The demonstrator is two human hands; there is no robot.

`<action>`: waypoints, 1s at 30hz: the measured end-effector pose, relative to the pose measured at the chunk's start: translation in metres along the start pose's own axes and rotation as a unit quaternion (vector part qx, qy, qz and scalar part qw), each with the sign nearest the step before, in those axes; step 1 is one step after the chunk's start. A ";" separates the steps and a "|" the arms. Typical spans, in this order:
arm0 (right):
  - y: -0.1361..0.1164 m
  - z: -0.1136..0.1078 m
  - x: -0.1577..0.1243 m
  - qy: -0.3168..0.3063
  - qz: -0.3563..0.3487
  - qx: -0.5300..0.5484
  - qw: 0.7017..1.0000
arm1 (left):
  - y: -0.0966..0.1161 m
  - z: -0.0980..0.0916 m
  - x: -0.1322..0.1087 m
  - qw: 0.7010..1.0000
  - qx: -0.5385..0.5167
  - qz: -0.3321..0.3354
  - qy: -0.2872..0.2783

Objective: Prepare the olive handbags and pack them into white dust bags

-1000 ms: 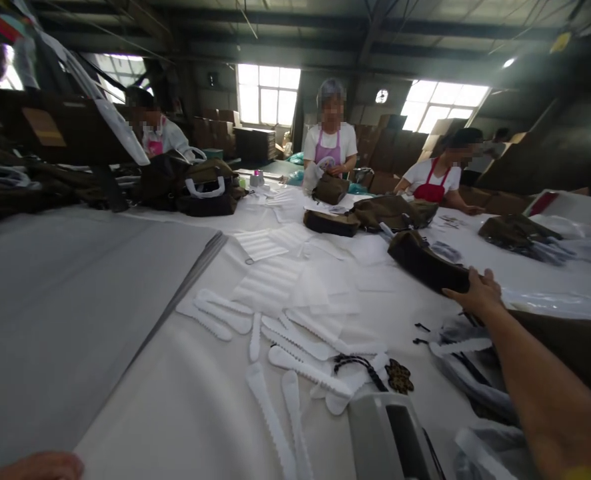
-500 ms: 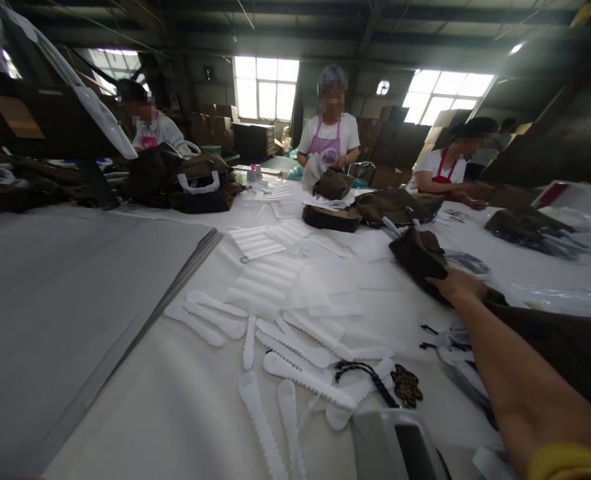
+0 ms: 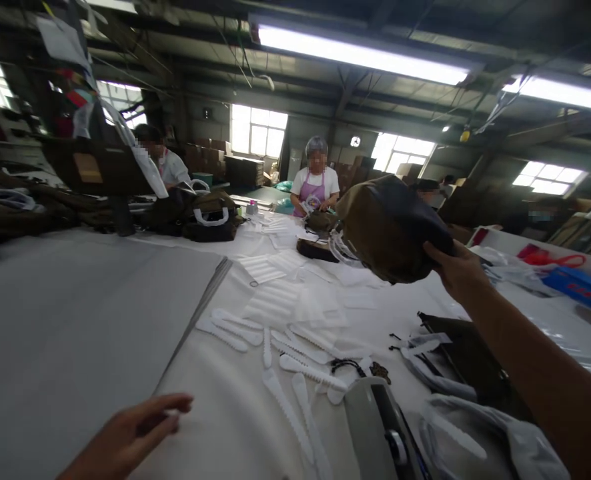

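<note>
My right hand [image 3: 459, 270] grips the lower right end of a dark olive and black bag [image 3: 383, 227], holding it up above the table. My left hand [image 3: 138, 427] is low at the left, with nothing in it, its thumb and fingers apart over the white table [image 3: 210, 400]. Several white strips with toothed edges [image 3: 288, 413] lie between my hands. Beside them rests a black cord with a patterned tag [image 3: 379, 371]. A grey device [image 3: 368, 427] sits at the bottom, its kind unclear to me.
A stack of large grey-white sheets [image 3: 90, 313] covers the left side. Thin foam sheets [image 3: 273, 303] lie mid-table. Another olive bag [image 3: 475, 353] with wrapped handles lies at the right, near a blue box [image 3: 583, 288]. A person in a purple apron [image 3: 311, 190] works across the table.
My right hand has lifted the bag from the table, up and toward the middle. My left hand has come into view at the lower left. The view has tilted upward.
</note>
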State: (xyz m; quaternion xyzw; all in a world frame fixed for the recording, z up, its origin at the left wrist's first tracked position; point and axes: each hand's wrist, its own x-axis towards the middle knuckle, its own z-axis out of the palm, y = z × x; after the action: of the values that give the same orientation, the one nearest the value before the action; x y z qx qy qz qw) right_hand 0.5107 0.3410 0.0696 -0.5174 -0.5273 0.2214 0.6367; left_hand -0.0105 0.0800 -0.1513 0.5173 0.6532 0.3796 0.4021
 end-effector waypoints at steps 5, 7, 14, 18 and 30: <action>-0.066 0.028 -0.106 -0.046 0.044 0.141 0.988 | 0.104 0.009 0.024 0.983 -0.114 0.107 -0.097; -0.074 0.040 -0.156 -0.062 0.061 0.167 0.982 | 0.138 0.008 0.024 0.967 -0.215 0.117 -0.072; -0.036 0.097 -0.363 -0.094 0.136 0.249 0.954 | 0.148 -0.037 -0.006 0.915 -0.365 0.163 0.060; -0.006 0.149 -0.462 -0.198 0.220 0.233 0.926 | 0.133 -0.069 -0.010 0.916 -0.340 0.174 0.119; -0.108 0.055 -0.489 -0.486 0.186 0.011 0.854 | 0.120 -0.073 -0.078 0.936 -0.036 0.343 -0.076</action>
State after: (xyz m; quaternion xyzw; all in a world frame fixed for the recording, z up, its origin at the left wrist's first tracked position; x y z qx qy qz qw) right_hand 0.2633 -0.0795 -0.0550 -0.4255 -0.6610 0.5645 0.2518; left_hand -0.0223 0.0192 -0.0027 0.7225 0.3896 0.4770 0.3141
